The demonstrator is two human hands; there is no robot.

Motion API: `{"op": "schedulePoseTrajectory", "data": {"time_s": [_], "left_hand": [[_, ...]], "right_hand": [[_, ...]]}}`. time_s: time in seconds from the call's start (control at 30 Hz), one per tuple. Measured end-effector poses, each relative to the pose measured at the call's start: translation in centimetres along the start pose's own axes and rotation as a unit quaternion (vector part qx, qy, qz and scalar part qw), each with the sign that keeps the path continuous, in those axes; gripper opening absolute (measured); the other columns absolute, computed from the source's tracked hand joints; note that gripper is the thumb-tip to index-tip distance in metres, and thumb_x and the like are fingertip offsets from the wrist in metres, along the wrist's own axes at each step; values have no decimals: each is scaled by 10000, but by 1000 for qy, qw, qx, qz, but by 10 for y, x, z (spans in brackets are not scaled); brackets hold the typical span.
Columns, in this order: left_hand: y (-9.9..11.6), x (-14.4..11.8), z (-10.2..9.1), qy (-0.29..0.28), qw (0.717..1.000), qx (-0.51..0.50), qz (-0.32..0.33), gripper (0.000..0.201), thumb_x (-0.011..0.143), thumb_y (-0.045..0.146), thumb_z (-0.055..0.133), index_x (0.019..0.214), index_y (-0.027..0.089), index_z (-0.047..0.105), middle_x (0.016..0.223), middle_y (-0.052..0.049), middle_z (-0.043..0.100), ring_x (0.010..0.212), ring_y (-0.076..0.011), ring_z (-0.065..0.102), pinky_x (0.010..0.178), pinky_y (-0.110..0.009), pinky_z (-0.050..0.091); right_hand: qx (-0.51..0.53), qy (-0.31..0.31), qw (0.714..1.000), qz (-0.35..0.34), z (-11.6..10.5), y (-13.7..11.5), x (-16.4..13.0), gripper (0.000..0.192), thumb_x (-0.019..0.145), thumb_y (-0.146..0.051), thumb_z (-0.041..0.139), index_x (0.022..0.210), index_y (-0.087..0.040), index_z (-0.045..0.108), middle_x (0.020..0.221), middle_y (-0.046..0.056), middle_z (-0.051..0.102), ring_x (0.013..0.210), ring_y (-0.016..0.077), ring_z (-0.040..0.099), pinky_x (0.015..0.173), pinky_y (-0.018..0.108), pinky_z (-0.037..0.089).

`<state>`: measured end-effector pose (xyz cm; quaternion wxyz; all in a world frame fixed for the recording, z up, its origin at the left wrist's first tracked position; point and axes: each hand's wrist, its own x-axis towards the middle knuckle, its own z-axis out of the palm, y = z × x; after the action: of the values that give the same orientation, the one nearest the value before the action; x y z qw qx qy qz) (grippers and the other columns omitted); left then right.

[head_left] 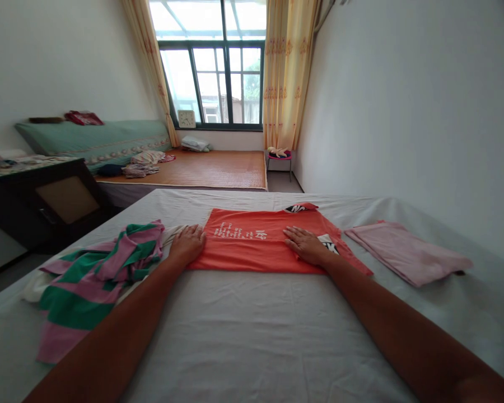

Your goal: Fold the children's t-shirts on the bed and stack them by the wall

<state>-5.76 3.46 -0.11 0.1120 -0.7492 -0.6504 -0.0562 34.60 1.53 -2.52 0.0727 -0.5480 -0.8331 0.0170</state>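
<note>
An orange shirt (252, 243) with white print lies partly folded on the grey bed sheet (252, 336) in front of me. My left hand (187, 244) rests flat on the shirt's left edge, fingers together. My right hand (304, 243) lies palm down on the right part of the shirt, fingers spread, close to a black and white patch. Neither hand grips anything.
A pink and green striped garment (96, 274) lies crumpled at the left. A folded pink cloth (403, 252) sits at the right by the white wall. Beyond are a second bed with a bamboo mat (218, 168), a dark cabinet (46, 196), a window and a small stool (279, 157).
</note>
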Motion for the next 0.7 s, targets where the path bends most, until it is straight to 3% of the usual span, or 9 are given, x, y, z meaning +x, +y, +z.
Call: {"op": "schedulePoseTrajectory", "data": {"time_s": [0.07, 0.13, 0.23, 0.37, 0.57, 0.7], "left_hand": [[13, -5, -6, 62, 998, -14, 29, 496, 943, 289, 280, 1361, 126, 492, 1467, -125, 433, 1377, -252, 347, 1151, -419, 204], [31, -11, -9, 85, 991, -48, 95, 490, 957, 309, 276, 1379, 164, 477, 1501, -87, 390, 1408, -230, 291, 1163, -395, 189], [54, -18, -8, 19, 981, -93, 169, 516, 973, 417, 254, 1405, 211, 448, 1502, -49, 393, 1409, -198, 292, 1161, -363, 203], [61, -19, -3, -51, 978, -107, 174, 535, 976, 447, 227, 1428, 232, 415, 1502, -35, 392, 1403, -177, 306, 1155, -352, 204], [56, -18, -3, -50, 980, -99, 166, 545, 980, 426, 214, 1429, 192, 414, 1512, -52, 372, 1410, -189, 290, 1154, -366, 208], [57, -18, 0, -42, 980, -96, 168, 540, 982, 427, 215, 1428, 200, 417, 1509, -45, 378, 1407, -192, 298, 1154, -367, 210]], "right_hand": [[-2, 0, 1000, -5, 0, 0, 0, 599, 973, -535, 195, 1462, -236, 370, 1534, 44, 324, 1423, 211, 258, 1143, 428, 238], [-3, 1, 1000, -9, -1, 0, 0, 595, 973, -535, 192, 1460, -245, 373, 1532, 40, 328, 1423, 210, 258, 1143, 429, 240], [-8, 4, 1000, -16, -1, 0, -1, 585, 976, -525, 189, 1458, -251, 376, 1531, 41, 329, 1422, 207, 262, 1142, 431, 243], [-21, 6, 999, -33, -1, 3, 0, 578, 983, -494, 184, 1459, -230, 379, 1528, 52, 331, 1420, 213, 267, 1141, 429, 252], [-65, 11, 996, -67, 3, 26, 1, 516, 990, -395, 228, 1435, -217, 421, 1507, 72, 368, 1407, 230, 296, 1136, 448, 266], [-91, 11, 995, -46, 6, 48, 2, 507, 982, -384, 259, 1412, -198, 453, 1498, 89, 384, 1400, 243, 311, 1138, 441, 256]]}}
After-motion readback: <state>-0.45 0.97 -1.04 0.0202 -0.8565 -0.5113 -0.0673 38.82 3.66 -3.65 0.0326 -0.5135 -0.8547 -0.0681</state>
